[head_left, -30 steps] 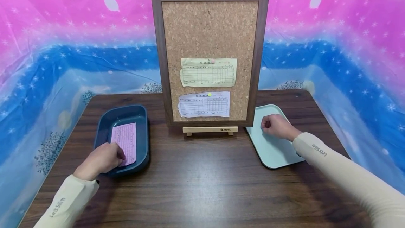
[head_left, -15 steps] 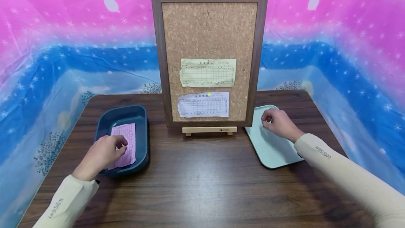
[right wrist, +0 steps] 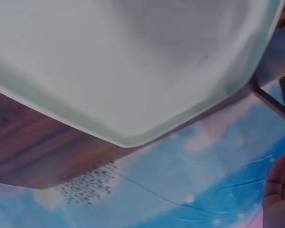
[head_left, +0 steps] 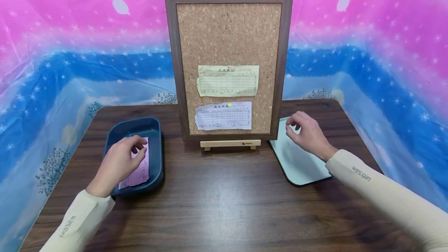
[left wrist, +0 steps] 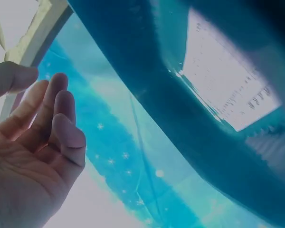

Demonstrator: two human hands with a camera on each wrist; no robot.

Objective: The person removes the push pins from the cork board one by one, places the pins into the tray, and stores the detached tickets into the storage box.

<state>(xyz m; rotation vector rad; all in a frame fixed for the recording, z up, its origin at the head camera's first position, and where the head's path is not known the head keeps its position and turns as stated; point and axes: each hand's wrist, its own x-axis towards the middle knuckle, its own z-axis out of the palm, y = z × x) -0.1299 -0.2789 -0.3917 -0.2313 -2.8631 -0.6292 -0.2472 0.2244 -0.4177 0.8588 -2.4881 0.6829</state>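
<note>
My left hand (head_left: pixel 120 162) hovers over the dark blue basin (head_left: pixel 158 158), its fingers loosely bent and holding nothing. Beneath it lies a pink printed receipt slip (head_left: pixel 143 170), partly covered by the hand in the head view. The left wrist view shows the bare palm and fingers (left wrist: pixel 69 130) beside the basin. My right hand (head_left: pixel 311 137) is above the pale green tray (head_left: pixel 301 166), thumb and forefinger curved toward each other, with nothing visible held. A tiny mark or object (right wrist: pixel 203 59) shows on the tray's surface.
A framed cork board (head_left: pixel 227 34) stands on a small wooden easel (head_left: pixel 231 144) between the hands. Pinned to it are a light green slip (head_left: pixel 227 83) with a pink pin and a white slip (head_left: pixel 224 118) with a yellow-green pin. Patterned cloth surrounds the table (head_left: pixel 217 205).
My left hand has lifted away from the pink slip and its fingers have spread. The right hand has risen off the tray, its fingers loosening. The slip stays in the basin.
</note>
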